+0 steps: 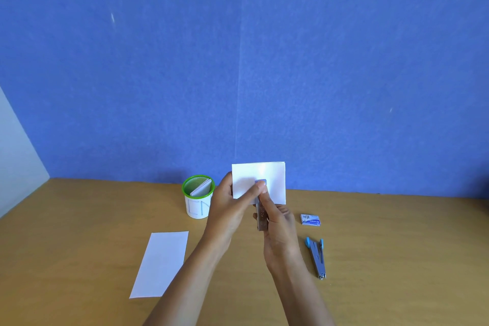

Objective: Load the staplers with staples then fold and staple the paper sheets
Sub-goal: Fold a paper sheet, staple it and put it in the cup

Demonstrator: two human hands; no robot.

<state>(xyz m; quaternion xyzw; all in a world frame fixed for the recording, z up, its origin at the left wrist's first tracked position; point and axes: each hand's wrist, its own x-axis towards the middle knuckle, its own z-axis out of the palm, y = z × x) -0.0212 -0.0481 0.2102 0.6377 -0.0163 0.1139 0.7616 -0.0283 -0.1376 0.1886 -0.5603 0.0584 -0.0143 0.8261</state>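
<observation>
A folded paper sheet (270, 180) is held up above the table's (79, 219) middle, pinched by the left hand (230, 206); the right hand (280, 230) grips a stapler (260, 217) clamped over its near edge. A second stapler (316, 257) and staple box (310, 219) lie right; a flat sheet (161, 263) and green-rimmed cup (198, 206) left.

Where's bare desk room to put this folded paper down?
Bare desk left of the green-rimmed cup and beyond the flat sheet; more at the far right, past the spare stapler. It is crowded between your right hand, the staple box and that stapler.
</observation>
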